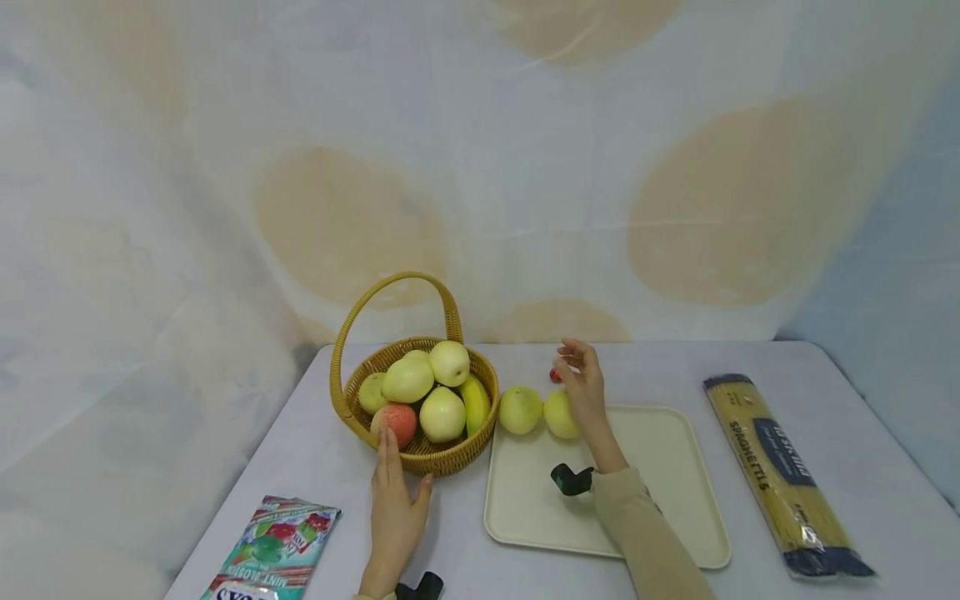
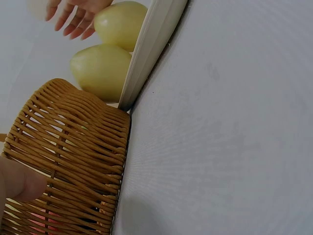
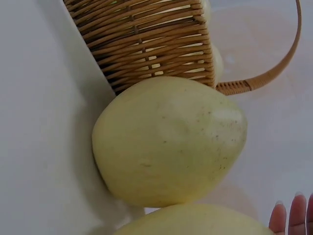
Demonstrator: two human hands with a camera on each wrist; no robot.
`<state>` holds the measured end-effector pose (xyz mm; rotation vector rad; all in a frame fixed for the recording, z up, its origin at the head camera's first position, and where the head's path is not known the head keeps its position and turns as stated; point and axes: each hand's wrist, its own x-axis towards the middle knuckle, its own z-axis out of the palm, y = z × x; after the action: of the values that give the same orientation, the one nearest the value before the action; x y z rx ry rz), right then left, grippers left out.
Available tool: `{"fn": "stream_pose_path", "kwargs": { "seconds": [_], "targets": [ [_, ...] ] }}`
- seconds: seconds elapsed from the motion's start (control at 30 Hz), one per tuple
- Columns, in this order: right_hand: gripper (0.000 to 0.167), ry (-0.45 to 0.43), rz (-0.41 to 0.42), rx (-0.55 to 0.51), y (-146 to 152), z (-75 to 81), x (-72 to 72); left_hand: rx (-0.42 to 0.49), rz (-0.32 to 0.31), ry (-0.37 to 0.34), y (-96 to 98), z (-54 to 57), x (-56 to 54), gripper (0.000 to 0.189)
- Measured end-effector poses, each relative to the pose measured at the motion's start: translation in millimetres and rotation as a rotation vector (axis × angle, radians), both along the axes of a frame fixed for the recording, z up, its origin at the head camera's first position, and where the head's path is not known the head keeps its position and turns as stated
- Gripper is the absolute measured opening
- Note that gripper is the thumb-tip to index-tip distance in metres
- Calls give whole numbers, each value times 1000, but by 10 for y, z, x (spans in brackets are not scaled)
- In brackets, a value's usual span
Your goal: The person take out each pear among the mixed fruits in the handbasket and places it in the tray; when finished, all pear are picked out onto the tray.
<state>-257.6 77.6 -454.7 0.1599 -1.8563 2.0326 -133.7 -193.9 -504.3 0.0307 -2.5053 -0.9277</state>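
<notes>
A wicker basket [image 1: 452, 460] holds several pale yellow-green fruits [image 1: 442, 415], a banana [image 1: 476, 403] and a reddish peach-like fruit [image 1: 396, 423]. At its front my left hand [image 1: 396, 510] has straight fingers by the rim, fingertips in front of the reddish fruit; the left wrist view shows the thumb [image 2: 24, 182] beside the weave. Two yellow-green fruits [image 1: 521, 409] sit side by side at the tray's far left corner. Over the right-hand fruit [image 1: 559, 415] is my right hand [image 1: 585, 387], its fingers loosely bent. A small red object [image 1: 555, 376] shows beside its thumb; contact is unclear.
The cream tray [image 1: 675, 475] lies right of the basket, under my right forearm. A spaghetti pack [image 1: 787, 479] lies farther right. At front left is a mint-green candy bag [image 1: 276, 546]. The basket's tall handle [image 1: 397, 279] arches over its left side.
</notes>
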Motion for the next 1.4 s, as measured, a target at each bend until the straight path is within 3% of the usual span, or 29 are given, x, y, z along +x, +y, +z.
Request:
{"fn": "stream_pose_path", "kwargs": {
  "seconds": [0.33, 0.6, 0.83, 1.0, 1.27, 1.4],
  "targets": [
    [35, 63, 137, -31, -204, 140, 19, -19, -5, 9, -2, 2, 5, 96],
    [40, 34, 254, -23, -385, 170, 21, -5, -16, -24, 0, 12, -6, 97],
    [38, 29, 318, 34, -575, 174, 16, -20, -9, 12, 4, -5, -15, 97],
    [39, -30, 373, 119, -679, 190, 49, -15, -2, 2, 8, 1, -9, 97],
    [44, -58, 492, 244, -747, 479, 274, -5, 2, -16, 9, 20, 6, 97],
    [45, -52, 511, 283, -782, 496, 288, -2, 1, -19, 9, 18, 6, 96]
  ]
}}
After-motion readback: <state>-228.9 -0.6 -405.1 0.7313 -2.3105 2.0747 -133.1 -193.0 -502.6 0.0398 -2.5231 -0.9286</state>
